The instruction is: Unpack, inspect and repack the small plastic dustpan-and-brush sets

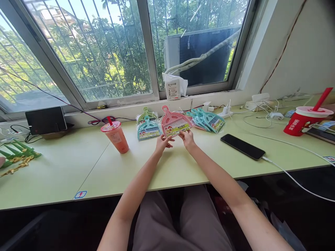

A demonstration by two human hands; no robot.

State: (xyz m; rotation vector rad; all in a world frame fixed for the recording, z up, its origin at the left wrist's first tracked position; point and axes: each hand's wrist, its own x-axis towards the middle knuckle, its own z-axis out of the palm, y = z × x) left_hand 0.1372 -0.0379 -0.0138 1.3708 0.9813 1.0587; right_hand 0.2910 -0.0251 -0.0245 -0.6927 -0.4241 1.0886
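Note:
A pink dustpan and brush set (175, 122) in clear wrapping is held up over the table, its handle pointing away from me. My left hand (163, 143) grips its lower left corner, and my right hand (187, 138) pinches its lower right edge. Just left of it lie a teal dustpan set (148, 129) and a green dustpan set (146, 114), partly overlapping. On the right is a pile of wrapped teal dustpan sets (211, 120), with a bit of pink showing beneath.
A drink cup (116, 137) with a red straw stands to the left. On the right are a charging phone (243, 146), its white cable, and a red cup (300, 120). A tablet (46, 120) leans at the back left. A tissue pack (173, 89) sits on the sill.

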